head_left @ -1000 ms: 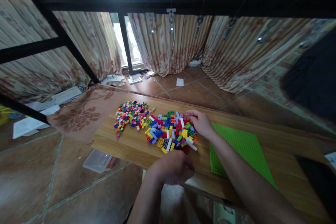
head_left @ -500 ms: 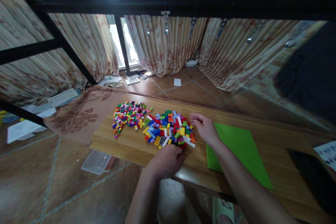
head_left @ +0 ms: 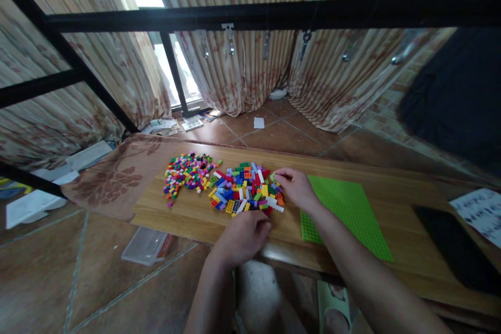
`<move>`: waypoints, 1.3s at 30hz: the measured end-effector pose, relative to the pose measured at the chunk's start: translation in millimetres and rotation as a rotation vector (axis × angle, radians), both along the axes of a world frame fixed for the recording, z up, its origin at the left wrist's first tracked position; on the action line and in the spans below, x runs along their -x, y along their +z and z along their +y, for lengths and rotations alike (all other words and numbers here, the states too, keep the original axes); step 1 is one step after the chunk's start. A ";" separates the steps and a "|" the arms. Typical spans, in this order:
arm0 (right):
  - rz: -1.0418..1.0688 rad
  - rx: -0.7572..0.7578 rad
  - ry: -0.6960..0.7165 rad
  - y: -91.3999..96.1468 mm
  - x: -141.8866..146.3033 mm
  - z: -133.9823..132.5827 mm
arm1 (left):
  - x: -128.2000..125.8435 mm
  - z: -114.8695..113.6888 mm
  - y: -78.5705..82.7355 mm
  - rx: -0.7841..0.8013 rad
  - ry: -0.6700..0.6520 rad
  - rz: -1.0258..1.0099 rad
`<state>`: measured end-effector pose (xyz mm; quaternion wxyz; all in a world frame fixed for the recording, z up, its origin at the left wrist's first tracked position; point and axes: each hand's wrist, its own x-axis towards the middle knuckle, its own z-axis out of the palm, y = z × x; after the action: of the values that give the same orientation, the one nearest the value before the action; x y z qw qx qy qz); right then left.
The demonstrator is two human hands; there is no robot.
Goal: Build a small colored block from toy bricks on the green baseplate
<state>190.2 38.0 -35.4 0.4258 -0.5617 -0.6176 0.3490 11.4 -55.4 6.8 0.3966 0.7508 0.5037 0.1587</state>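
Beside the right hand point(head_left: 296, 188), brick pile point(head_left: 242, 191)

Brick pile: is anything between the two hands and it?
Nothing visible does. The right hand is at the right edge of the brick pile, the left hand at its near edge.

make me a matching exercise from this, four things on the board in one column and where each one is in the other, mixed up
1 green baseplate
2 small-brick pile
3 left hand
4 right hand

a near edge of the large-brick pile
b towards the left end of the wooden board
c flat on the board, right of all the bricks
d right edge of the large-brick pile, beside the baseplate

Pairs: 1-c, 2-b, 3-a, 4-d
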 end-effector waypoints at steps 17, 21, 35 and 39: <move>0.593 0.274 -0.059 12.9 14.7 -81.8 | -39.5 -2.7 -14.1 0.035 0.328 -0.496; 0.279 0.145 -0.135 -4.3 10.9 -61.2 | -27.4 1.6 -12.5 -0.030 0.448 -0.310; -0.344 -0.076 -0.114 -7.1 18.5 -41.3 | 0.7 26.1 -21.8 -0.173 0.709 0.066; -0.318 -0.136 -0.117 -0.5 22.3 -40.9 | 7.8 22.3 -16.4 -0.190 0.727 0.039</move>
<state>167.9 -2.9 -35.8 0.3794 -0.6147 -0.6655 0.1879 3.7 -33.2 -9.5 0.2334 0.5594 0.7278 0.3207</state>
